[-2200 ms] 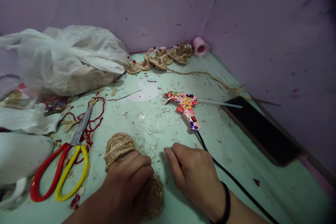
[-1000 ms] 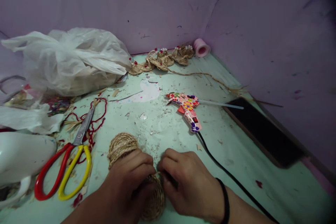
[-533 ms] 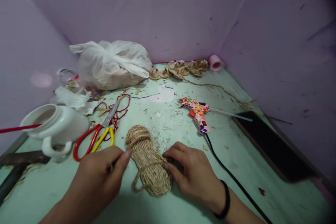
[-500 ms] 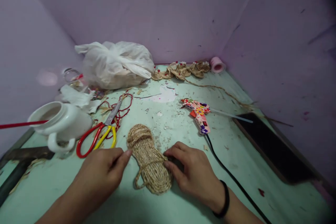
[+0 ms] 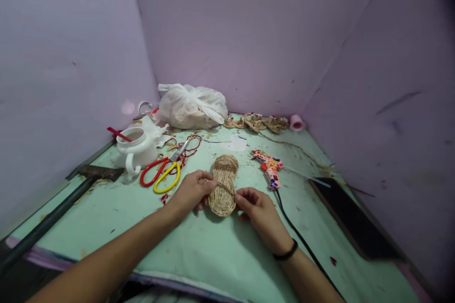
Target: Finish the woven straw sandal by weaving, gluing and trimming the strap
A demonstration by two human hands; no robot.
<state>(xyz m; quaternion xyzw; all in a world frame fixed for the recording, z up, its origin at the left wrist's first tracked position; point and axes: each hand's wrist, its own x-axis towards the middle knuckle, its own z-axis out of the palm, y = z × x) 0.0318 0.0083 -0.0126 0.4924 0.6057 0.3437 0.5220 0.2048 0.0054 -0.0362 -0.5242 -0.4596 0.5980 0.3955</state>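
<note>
A sole-shaped piece of coiled straw rope (image 5: 224,203) lies in front of me, narrow at its waist. One strand of the rope runs across that waist. At the piece's left edge, my left hand (image 5: 194,189) is closed, thumb and fingertips at one end of the strand. My right hand (image 5: 258,208), with a black band on its wrist, pinches at the right edge by the strand's other end. Scissors (image 5: 165,170) with one red and one yellow handle lie left of the piece. To its right rests a flower-patterned glue gun (image 5: 268,166) with a clear glue stick in it.
A white mug-like pot (image 5: 140,151) holding a red stick and a hammer (image 5: 101,173) are at the left. Behind stand a tied white plastic bag (image 5: 192,106), beaded straw pieces (image 5: 254,123) and a pink spool (image 5: 297,123). A dark phone-like slab (image 5: 355,222) lies right, beyond the black cord (image 5: 295,227).
My view has drawn back and shifted left. My left hand has come in to the rope piece's left edge, and the strand across its waist now spans between both hands.
</note>
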